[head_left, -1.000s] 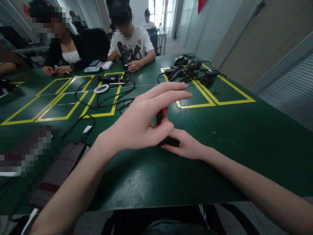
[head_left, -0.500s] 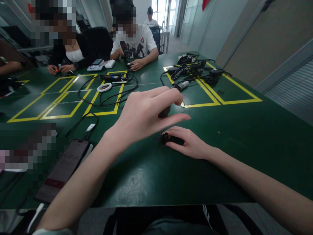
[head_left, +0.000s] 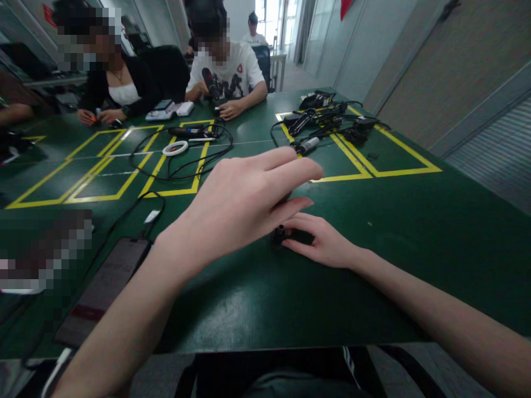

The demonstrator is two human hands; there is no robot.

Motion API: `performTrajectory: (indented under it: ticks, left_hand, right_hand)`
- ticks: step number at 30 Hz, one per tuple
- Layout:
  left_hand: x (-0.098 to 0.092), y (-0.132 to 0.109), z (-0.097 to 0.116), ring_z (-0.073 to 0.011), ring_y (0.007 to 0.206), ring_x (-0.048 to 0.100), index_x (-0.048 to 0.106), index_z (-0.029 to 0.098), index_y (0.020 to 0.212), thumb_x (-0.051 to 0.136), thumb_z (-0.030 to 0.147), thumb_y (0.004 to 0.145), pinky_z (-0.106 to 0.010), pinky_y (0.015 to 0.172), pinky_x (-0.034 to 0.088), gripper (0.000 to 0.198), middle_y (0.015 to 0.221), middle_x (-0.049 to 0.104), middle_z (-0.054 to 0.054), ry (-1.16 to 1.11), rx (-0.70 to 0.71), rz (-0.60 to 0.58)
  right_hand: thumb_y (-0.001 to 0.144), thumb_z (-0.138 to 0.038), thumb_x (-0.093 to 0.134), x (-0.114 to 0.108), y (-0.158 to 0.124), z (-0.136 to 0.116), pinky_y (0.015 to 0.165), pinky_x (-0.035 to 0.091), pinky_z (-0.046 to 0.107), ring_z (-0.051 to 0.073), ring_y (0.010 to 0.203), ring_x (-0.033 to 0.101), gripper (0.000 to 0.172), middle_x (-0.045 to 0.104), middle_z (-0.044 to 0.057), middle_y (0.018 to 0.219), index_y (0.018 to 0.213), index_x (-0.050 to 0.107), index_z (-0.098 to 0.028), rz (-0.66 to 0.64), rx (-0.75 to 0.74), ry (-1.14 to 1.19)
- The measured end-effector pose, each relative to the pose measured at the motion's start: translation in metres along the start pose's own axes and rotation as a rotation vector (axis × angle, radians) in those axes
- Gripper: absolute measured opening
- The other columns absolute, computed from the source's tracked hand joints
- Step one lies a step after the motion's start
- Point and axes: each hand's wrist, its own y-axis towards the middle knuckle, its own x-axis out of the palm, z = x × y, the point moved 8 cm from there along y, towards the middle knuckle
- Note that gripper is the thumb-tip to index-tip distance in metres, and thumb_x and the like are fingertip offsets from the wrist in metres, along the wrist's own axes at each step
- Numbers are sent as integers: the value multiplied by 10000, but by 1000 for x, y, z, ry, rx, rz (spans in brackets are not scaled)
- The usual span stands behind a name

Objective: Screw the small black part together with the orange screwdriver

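Note:
My left hand hovers over the green table, upper fingers stretched toward the far right and thumb tucked under them. Only a dark sliver of a small tool shows between thumb and fingers; the rest is hidden by the palm. Just below it my right hand rests on the table, fingers curled over a small black part with a short round socket at its left end. My left thumb is right above that socket.
A dark phone on a cable lies at the near left. Yellow tape squares hold looped black cables and a white ring. A heap of black tools and cords sits far right. Two people work across the table.
My left hand has dropped lower and closer to the black part, and the orange-and-black tool seen a second ago is now hidden under it. My right hand has stayed in place.

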Motion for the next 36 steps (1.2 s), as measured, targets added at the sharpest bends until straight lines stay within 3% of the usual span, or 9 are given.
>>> performTrajectory:
  ticks: [4,8,11,18,23,30,36]
  left_hand:
    - [3,-1,3,-185,854,692,706,187,1096,560,247,1006,-292,718,544,181,955,704,-50,117,-23,-34]
    - [0,-1,11,-205,1007,691,667,195,1251,532,116,947,-312,831,569,342,1133,704,-80,27,7,-79]
    - [-1,-3,11,-198,1017,688,636,224,1298,506,78,947,-316,836,570,402,1247,667,-94,-2,22,-76]
    - [3,-3,1,-179,909,687,607,234,1333,511,126,978,-292,737,536,383,1185,671,-75,113,7,-30]
    - [3,-1,6,-209,937,658,639,210,1238,532,87,907,-332,790,544,369,1059,662,-69,111,39,-35]
    - [8,-2,4,-179,899,663,626,237,1234,483,122,998,-301,715,518,299,1186,626,-90,106,40,-10]
    - [8,0,5,-180,849,647,653,206,1117,526,148,955,-287,678,498,214,997,645,-51,90,56,-17]
  right_hand:
    - [992,-285,675,0,-1,1,798,632,355,207,867,749,170,780,91,1040,1125,703,-182,-8,13,14]
    - [1003,-269,653,0,0,0,825,645,378,221,923,760,175,777,109,1114,1148,702,-182,-17,12,46]
    - [1002,-259,658,-1,0,-1,815,646,366,216,919,756,160,774,109,1097,1129,705,-175,-19,1,46]
    - [994,-262,679,-1,0,-1,772,637,332,187,843,739,167,777,92,1039,1125,703,-162,-5,-15,37]
    - [998,-273,671,1,-1,3,776,628,342,191,857,743,145,776,93,1056,1105,707,-183,-23,16,56]
    - [1005,-270,654,-3,2,3,777,624,322,175,833,731,159,780,76,1042,1123,719,-186,-44,20,60]
    - [1005,-281,659,-2,1,5,762,623,312,184,830,746,148,786,76,1056,1102,725,-191,-37,20,72]
